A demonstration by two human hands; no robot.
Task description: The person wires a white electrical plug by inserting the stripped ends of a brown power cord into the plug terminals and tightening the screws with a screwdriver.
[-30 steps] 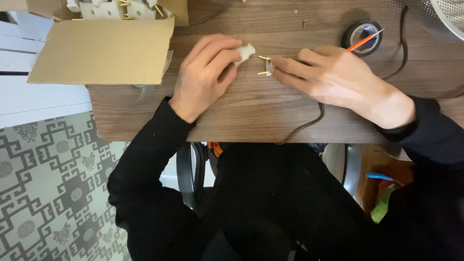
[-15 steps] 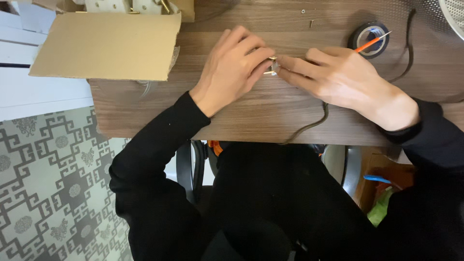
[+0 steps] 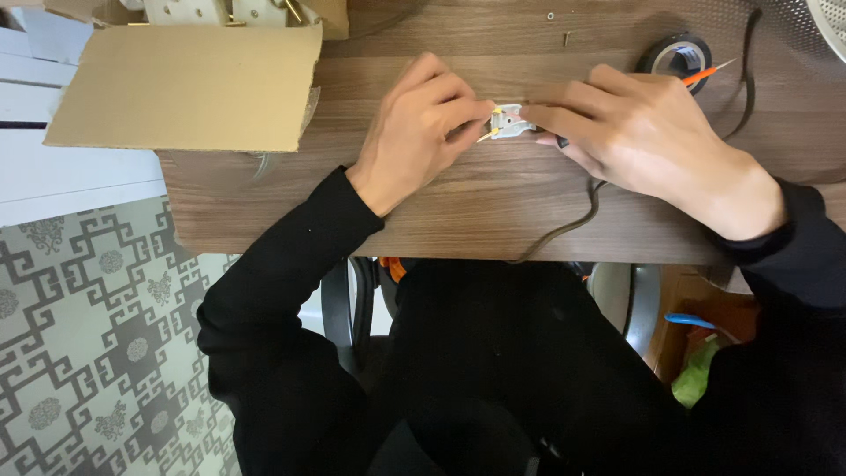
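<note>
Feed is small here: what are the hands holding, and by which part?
Both hands pinch one small white plug part: left hand at its left end, right hand at its right end.

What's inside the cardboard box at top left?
Past the raised flap of the cardboard box, a few pale plastic parts with brass pieces show at the top edge. The flap and the frame edge hide the rest, so no count is possible.

Cardboard box (image 3: 185, 88) left, tape roll (image 3: 677, 55) right.

cardboard box (image 3: 189, 84) cut off, small plug (image 3: 511, 122) half-hidden
</note>
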